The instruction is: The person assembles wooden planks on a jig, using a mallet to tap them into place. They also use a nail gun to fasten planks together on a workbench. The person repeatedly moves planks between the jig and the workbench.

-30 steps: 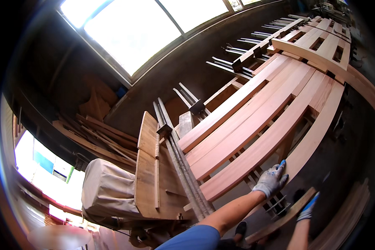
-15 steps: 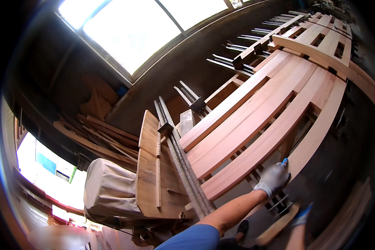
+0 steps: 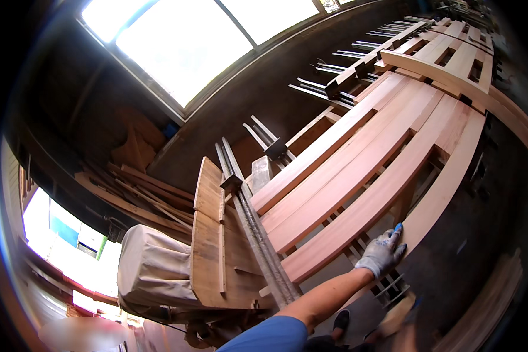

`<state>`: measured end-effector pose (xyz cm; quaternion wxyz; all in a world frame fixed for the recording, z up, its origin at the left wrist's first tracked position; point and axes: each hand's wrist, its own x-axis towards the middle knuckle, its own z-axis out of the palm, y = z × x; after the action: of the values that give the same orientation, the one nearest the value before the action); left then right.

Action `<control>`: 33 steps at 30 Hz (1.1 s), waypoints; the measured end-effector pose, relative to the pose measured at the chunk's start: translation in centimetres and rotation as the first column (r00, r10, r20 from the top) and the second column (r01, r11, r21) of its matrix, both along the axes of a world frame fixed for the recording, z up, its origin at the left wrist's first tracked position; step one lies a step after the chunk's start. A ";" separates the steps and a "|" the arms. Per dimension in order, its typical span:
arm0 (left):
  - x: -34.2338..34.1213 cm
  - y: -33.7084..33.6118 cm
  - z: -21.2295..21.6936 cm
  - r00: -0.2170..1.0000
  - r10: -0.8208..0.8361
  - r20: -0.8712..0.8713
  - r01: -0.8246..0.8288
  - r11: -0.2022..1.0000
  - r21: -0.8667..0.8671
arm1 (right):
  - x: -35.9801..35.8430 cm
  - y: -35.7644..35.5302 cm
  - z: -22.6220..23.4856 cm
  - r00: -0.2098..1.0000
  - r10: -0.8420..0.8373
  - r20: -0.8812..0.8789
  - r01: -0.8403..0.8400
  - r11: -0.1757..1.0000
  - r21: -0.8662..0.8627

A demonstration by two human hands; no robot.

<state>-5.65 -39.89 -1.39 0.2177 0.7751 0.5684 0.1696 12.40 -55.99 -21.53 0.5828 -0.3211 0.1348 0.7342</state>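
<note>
My left hand [image 3: 383,253], in a grey glove with blue fingertips, grips the near end of a long pale wooden board [image 3: 446,193]. Its index finger stretches along the board's end. This board is the rightmost of several set side by side, with gaps between some of them. Lower down, my right hand [image 3: 409,320] is smeared by motion, with a blue fingertip showing. It holds a short flat piece of wood [image 3: 395,317], also blurred, below the board's end. Beside it is a metal clamp end [image 3: 392,288] with thin bars.
Metal bar clamps [image 3: 252,226] stick out along the boards' left side. A wooden crosspiece [image 3: 434,69] lies over the far boards. To the left stand a plywood panel [image 3: 208,258] and a cloth-covered bundle [image 3: 152,261]. Scrap strips [image 3: 146,196] lie beneath the window. More timber [image 3: 487,305] is at lower right.
My right hand and the short piece of wood have shifted slightly down and left and blurred. My left hand stays at the board's end, its fingers sharper now. The view has shifted slightly.
</note>
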 end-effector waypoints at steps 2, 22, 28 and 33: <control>-1.0 -0.3 0.1 1.000 0.018 -0.002 -0.018 0.998 -0.053 | 4.5 6.2 4.0 0.984 -0.132 0.122 0.137 0.990 -0.038; -1.3 -0.5 -0.6 0.999 0.042 -0.013 -0.043 0.998 -0.049 | 7.1 2.6 15.6 0.873 -0.005 0.487 -0.312 0.762 0.568; -0.8 -0.4 -1.2 1.000 0.007 -0.002 -0.007 1.000 0.024 | -6.1 -13.6 7.7 0.731 0.432 -0.528 -0.496 0.868 0.024; -0.5 -0.4 0.0 1.000 0.012 -0.010 -0.012 1.000 -0.012 | 2.2 1.2 -0.7 0.974 -0.211 -0.079 0.208 0.977 -0.048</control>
<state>-6.18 -40.26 -1.41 0.2185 0.7713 0.5751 0.1634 14.63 -54.83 -22.24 0.6445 -0.2854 0.2064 0.6787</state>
